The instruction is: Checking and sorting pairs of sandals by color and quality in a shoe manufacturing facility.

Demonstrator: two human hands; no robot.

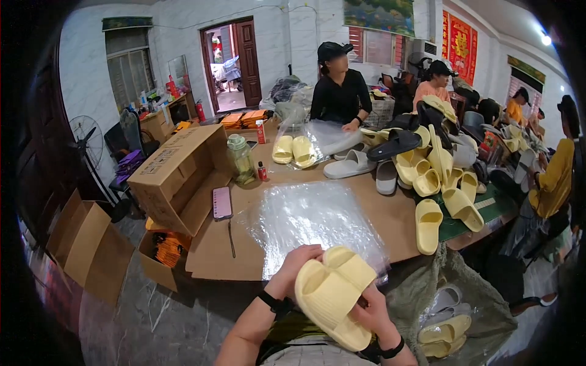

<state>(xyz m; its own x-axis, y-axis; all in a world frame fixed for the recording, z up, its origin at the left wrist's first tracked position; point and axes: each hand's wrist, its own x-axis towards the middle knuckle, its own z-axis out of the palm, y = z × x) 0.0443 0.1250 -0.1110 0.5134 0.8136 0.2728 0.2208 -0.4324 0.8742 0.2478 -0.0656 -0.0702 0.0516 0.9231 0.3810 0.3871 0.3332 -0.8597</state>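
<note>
Close in front of my body, I hold a pair of pale yellow slide slippers (329,302), pressed together one against the other. My left hand (297,263) grips them at the upper left, its fingers partly hidden behind the slippers. On the lower right side my right hand (372,312) is closed round their edge. Just beyond the slippers, a stack of clear plastic bags (311,213) lies flat on the cardboard-covered table (226,253). A yellow slipper (428,226) rests alone near the table's front edge, to the right of the bags.
A big heap of yellow, black and grey slippers (427,158) covers the table's right. An open carton (183,177), a phone (222,202) and a glass jar (240,160) stand left. Below right, a sack (488,305) holds slippers. A person (339,91) in black works opposite.
</note>
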